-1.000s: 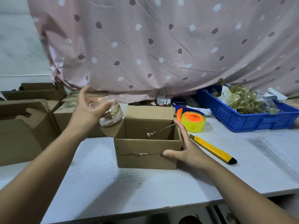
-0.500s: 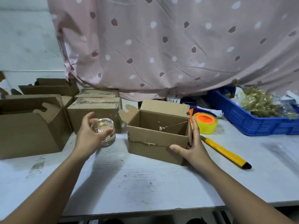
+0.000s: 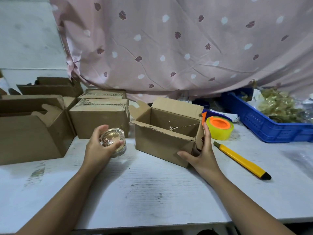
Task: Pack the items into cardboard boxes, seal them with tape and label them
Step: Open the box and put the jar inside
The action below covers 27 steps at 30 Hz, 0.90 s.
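An open cardboard box (image 3: 162,143) stands in the middle of the white table (image 3: 152,189), its flaps up and its inside bare. My right hand (image 3: 201,155) grips its right front corner, thumb on the front face and fingers along the side. Left of the box, my left hand (image 3: 100,146) holds a round clear jar (image 3: 113,141) with a gold patterned lid, low over the table. A yellow tape roll with an orange core (image 3: 219,127) lies right behind the box. A yellow box cutter (image 3: 242,160) lies to the right.
Closed cardboard boxes (image 3: 100,117) and larger open ones (image 3: 30,129) crowd the left side. A blue crate (image 3: 271,126) with gold wrapped items (image 3: 279,106) stands at the back right. A pink patterned curtain (image 3: 169,48) hangs behind.
My left hand has brought the jar down from beside the box's top to just above the table, left of the box. The right hand keeps its hold on the box corner.
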Available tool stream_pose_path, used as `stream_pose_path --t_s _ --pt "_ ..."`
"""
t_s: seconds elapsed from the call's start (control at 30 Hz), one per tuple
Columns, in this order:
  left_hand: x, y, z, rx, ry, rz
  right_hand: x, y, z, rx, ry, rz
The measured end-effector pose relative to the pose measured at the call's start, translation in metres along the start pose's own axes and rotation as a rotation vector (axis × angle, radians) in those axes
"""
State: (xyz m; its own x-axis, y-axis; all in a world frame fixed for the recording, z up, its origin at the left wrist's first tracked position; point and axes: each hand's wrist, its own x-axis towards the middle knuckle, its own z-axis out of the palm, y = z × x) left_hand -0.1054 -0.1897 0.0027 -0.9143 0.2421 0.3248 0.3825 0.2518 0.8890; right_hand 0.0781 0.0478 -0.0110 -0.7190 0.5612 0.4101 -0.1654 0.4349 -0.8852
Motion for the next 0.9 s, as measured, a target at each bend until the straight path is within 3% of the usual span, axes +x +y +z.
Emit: stream_pose_path --t_s 0.37,0.5,0.6,0.67,0.8,0.9 --pt "-0.006 -0.008 0.001 0.313 -0.055 0.173 -0.008 -0.002 0.002 -0.177 -0.024 0.004" --pt "-0.009 -0.01 0.007 0.604 0.121 0.643 -0.01 -0.004 0.002 -0.265 -0.002 -0.019" --pt "-0.023 0.01 0.026 0.504 0.052 0.846 -0.012 -0.006 0.003 -0.379 0.094 -0.051" --pt "-0.039 0.021 0.045 0.347 -0.157 0.785 -0.014 -0.006 0.004 -0.429 0.157 -0.046" --pt "-0.066 0.039 0.084 0.148 -0.512 0.405 -0.014 -0.007 0.001 -0.477 0.175 -0.045" --pt "-0.067 0.045 0.1 0.036 -0.495 0.274 -0.016 -0.01 0.001 -0.418 0.063 -0.117"
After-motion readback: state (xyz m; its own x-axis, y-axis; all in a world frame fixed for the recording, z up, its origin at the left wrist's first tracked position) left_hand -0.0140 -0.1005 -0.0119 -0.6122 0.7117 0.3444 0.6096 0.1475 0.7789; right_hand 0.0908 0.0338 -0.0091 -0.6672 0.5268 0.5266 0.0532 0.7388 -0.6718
